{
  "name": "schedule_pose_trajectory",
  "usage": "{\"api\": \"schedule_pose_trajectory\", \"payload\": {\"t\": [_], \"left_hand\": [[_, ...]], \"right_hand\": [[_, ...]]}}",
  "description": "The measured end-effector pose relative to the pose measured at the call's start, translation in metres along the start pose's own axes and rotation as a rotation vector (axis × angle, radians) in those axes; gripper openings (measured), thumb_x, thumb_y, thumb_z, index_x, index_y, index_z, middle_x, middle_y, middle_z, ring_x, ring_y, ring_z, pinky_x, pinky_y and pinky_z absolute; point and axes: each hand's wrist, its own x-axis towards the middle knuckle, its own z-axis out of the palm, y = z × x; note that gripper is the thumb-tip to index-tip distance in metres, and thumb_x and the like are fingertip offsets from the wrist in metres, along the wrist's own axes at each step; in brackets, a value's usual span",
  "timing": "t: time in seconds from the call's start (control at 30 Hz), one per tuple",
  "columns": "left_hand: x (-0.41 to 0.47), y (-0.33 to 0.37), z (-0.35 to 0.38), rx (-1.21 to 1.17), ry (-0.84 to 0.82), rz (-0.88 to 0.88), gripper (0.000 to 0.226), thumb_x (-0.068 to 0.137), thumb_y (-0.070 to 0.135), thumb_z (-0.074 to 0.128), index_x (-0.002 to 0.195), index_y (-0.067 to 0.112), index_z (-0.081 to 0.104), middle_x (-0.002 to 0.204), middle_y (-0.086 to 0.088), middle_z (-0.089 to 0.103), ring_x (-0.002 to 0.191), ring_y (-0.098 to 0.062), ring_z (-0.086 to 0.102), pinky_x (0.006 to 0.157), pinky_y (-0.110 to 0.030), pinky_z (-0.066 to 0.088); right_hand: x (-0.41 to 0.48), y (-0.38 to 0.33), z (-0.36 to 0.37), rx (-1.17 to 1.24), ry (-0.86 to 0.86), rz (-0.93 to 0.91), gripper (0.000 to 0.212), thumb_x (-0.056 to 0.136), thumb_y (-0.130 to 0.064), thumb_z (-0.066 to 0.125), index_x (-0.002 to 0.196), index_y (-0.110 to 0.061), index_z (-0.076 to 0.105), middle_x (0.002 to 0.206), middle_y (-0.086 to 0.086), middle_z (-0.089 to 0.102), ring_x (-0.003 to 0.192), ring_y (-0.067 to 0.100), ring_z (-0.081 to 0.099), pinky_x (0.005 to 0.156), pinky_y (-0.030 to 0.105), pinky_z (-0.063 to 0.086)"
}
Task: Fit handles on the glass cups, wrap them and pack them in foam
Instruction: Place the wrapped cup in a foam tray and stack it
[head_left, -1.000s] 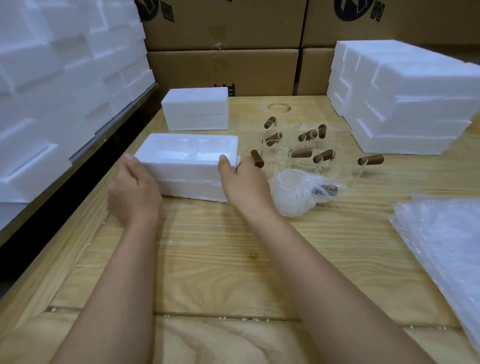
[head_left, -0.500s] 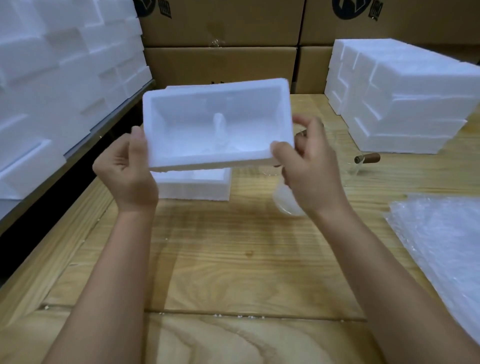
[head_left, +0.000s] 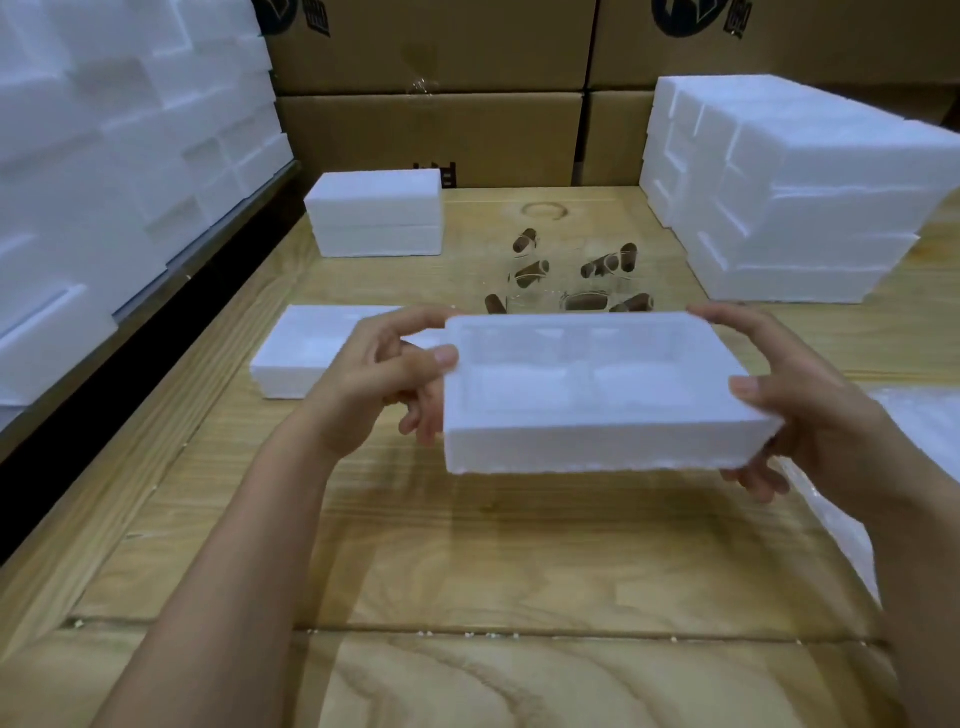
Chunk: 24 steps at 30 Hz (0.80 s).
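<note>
While we hold the foam tray (head_left: 597, 400) clear above the wooden table (head_left: 467, 561) | left edge: foam wall (head_left: 104, 156) | left hand (head_left: 379, 384) pinches tray's left end | glass cups (head_left: 605, 266) centre, behind tray | right hand (head_left: 815, 410) grips right end | foam stack (head_left: 805, 197) upper right | open boards across lower frame

Foam tray (head_left: 597, 447): white, matt, granular polystyrene, ragged at its lower edge. Desk (head_left: 467, 561): pale, smooth wood with visible grain. Glass cups (head_left: 571, 280): clear, with brown handles (head_left: 586, 301). Cartons (head_left: 431, 135): matt brown cardboard. Sheets (head_left: 924, 426): translucent plastic film.
</note>
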Motion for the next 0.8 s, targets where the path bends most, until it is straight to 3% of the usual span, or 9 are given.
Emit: {"api": "schedule_pose_trajectory", "payload": {"t": [0.1,0.23,0.3,0.37,0.43,0.63,0.8], "left_hand": [[0.000,-0.004,0.001,-0.053,-0.122,-0.104,0.049,0.065,0.033,0.067,0.105,0.007,0.058,0.047,-0.008,0.054,0.033,-0.017,0.048,0.037,-0.016,0.032],[-0.002,-0.006,0.002,-0.036,-0.246,-0.237,0.049,0.066,0.031,0.069,0.104,0.005,0.053,0.048,-0.003,0.060,0.033,-0.013,0.051,0.035,-0.014,0.026],[-0.002,-0.005,0.002,0.004,-0.313,-0.311,0.050,0.065,0.032,0.071,0.103,0.005,0.052,0.051,-0.005,0.063,0.037,-0.015,0.056,0.036,-0.014,0.025],[-0.002,-0.004,0.004,0.066,-0.378,-0.394,0.052,0.066,0.034,0.072,0.106,0.007,0.053,0.057,-0.009,0.067,0.044,-0.019,0.061,0.037,-0.016,0.025],[-0.002,-0.005,0.006,0.156,-0.416,-0.465,0.056,0.065,0.036,0.073,0.110,0.009,0.054,0.062,-0.010,0.069,0.050,-0.021,0.064,0.040,-0.021,0.023],[0.001,-0.010,0.011,0.277,-0.360,-0.502,0.048,0.070,0.026,0.071,0.114,0.018,0.056,0.066,-0.005,0.070,0.050,-0.018,0.062,0.042,-0.024,0.028],[0.004,-0.013,0.008,0.289,-0.208,-0.427,0.042,0.070,0.023,0.071,0.111,0.019,0.060,0.056,0.002,0.062,0.047,-0.014,0.055,0.042,-0.018,0.036]], "right_hand": [[0.000,0.010,-0.009,-0.020,0.020,0.096,0.037,0.084,-0.014,0.051,0.106,-0.042,0.060,0.078,0.025,0.048,0.047,0.026,0.044,0.038,0.021,0.037],[-0.004,0.013,-0.012,-0.105,-0.057,0.172,0.036,0.069,-0.030,0.056,0.104,-0.034,0.058,0.084,0.024,0.050,0.061,0.026,0.048,0.048,0.024,0.037],[-0.006,0.014,-0.013,-0.148,-0.087,0.213,0.033,0.070,-0.029,0.056,0.103,-0.032,0.057,0.073,0.024,0.048,0.059,0.024,0.049,0.051,0.026,0.036],[-0.007,0.017,-0.014,-0.180,-0.138,0.272,0.022,0.079,-0.021,0.058,0.097,-0.032,0.056,0.053,0.005,0.044,0.045,0.015,0.043,0.041,0.021,0.033],[-0.006,0.022,-0.012,-0.247,-0.176,0.326,0.019,0.087,-0.012,0.054,0.090,-0.031,0.054,0.045,-0.005,0.044,0.038,0.010,0.039,0.037,0.018,0.031],[0.006,0.030,0.001,-0.506,0.000,0.198,0.008,0.089,-0.028,0.053,0.086,-0.036,0.053,0.060,0.005,0.063,0.048,0.013,0.051,0.052,0.027,0.034],[0.021,0.041,0.012,-0.657,0.140,0.112,0.009,0.090,-0.029,0.052,0.081,-0.030,0.053,0.058,0.002,0.051,0.053,0.017,0.043,0.053,0.031,0.030]]}}
